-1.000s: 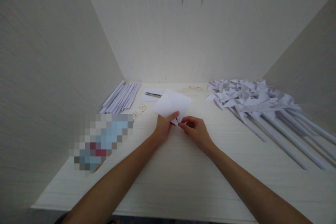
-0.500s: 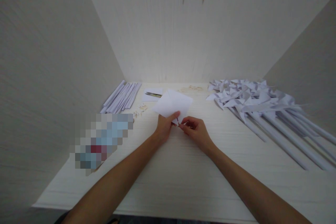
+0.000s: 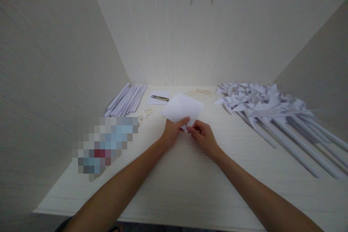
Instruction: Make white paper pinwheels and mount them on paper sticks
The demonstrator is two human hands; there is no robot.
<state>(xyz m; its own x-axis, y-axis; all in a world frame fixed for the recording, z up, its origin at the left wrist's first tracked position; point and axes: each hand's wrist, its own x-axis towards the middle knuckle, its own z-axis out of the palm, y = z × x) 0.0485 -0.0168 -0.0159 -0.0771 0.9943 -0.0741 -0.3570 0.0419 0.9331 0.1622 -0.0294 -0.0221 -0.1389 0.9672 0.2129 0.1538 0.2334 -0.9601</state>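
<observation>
Both hands and the white paper sheet [image 3: 183, 107] have shifted slightly rightward, so the sheet's left corner now leaves the small scissors [image 3: 160, 98] uncovered. At the left of the table [image 3: 174, 188] lies a pixelated item [image 3: 114, 139], mostly pale blue with some red. Just beyond it are paper rolls [image 3: 126, 100], side by side, with small pale bits [image 3: 146, 113] scattered near. Next come the scissors, resting on a white card [image 3: 157, 102] behind the sheet. Held above the middle of the table, the sheet is in the left hand [image 3: 172, 132], which grips its near part firmly, thumb on top. At the near corner, the right hand [image 3: 202, 134] has its thumb and forefinger drawn close together beside a thin dark mark; whether they pinch anything, I cannot tell. Farther right, paper pinwheels [image 3: 255, 99] lie heaped, their long sticks [image 3: 288, 139] pointing toward the near right.
</observation>
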